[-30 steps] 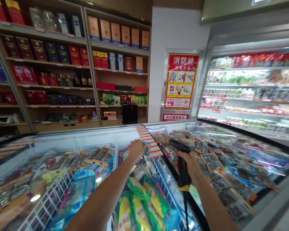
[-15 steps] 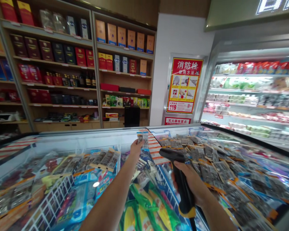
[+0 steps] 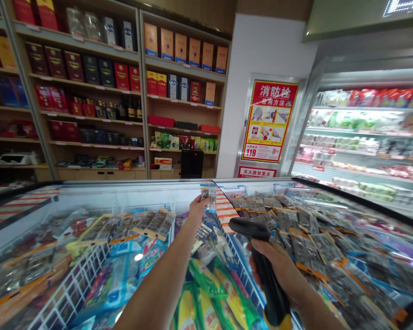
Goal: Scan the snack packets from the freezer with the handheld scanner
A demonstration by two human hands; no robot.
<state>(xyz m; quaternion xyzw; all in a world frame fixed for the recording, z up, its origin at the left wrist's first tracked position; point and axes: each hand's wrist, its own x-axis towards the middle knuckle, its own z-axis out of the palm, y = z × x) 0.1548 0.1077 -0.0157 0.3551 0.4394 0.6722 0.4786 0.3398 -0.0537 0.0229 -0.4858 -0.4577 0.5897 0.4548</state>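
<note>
My left hand (image 3: 197, 208) reaches forward over the open freezer, its fingers closed on a small clear packet (image 3: 210, 197) with a blue top edge. The packet is held up near the freezer's back wall, beside an orange-and-white striped strip (image 3: 224, 206). A black handheld barcode scanner (image 3: 266, 270) with a yellow base is gripped in my right hand (image 3: 282, 268), its head pointing left and forward. Below my arms lie green-and-yellow corn packs (image 3: 206, 293), in a section bordered by white wire dividers (image 3: 69, 288).
Dark packets with orange edges (image 3: 309, 243) fill the freezer's right side. Blue bags (image 3: 117, 275) and more packets lie on the left. Beyond the freezer rim stand shelves of boxed bottles (image 3: 120, 75), a red-and-yellow poster (image 3: 270, 121) and a lit chiller (image 3: 368, 137).
The whole view has shifted slightly, with the background moving right. The packet and scanner remain in my hands, and the scanner's handle sits a little lower and further right.
</note>
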